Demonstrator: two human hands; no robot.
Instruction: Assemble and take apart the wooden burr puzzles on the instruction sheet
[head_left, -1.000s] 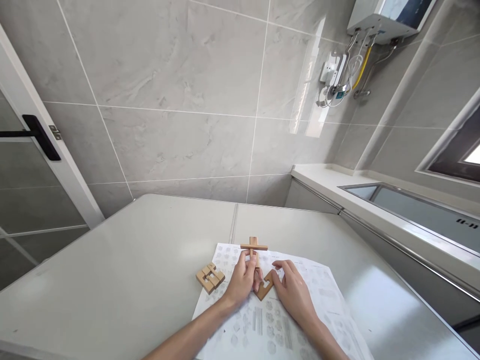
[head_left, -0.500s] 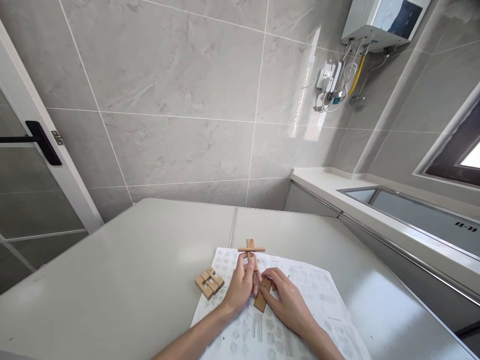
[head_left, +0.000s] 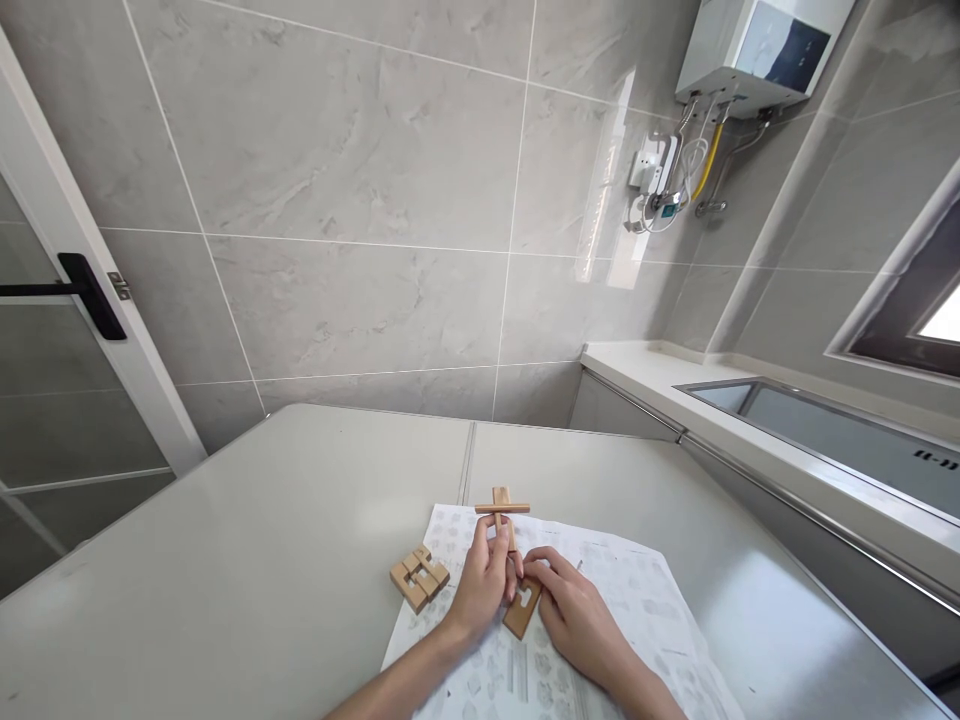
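My left hand (head_left: 484,580) is closed around crossed wooden puzzle pieces (head_left: 501,497); a flat upright strip and a thin crossbar stick out beyond the fingers. The fingertips hide their lower part. Close by on the right, my right hand (head_left: 576,608) pinches the upper end of a flat wooden plate (head_left: 519,620) with a notched cut-out in its middle. The plate slants down to the left above the printed sheet (head_left: 630,580). To the left of my left hand, several notched wooden blocks (head_left: 418,578) sit grouped together, partly on the sheet's edge.
The pale table (head_left: 300,540) has a seam (head_left: 468,465) running behind the sheet. A counter with a sink (head_left: 810,420) lies to the right. A door with a black handle (head_left: 94,297) is at the left, and a tiled wall (head_left: 360,300) stands behind.
The right fingers have moved to the plate's upper right side, and the plate's cut-out now shows more fully. The left hand still holds the crossed pieces. The view has shifted slightly.
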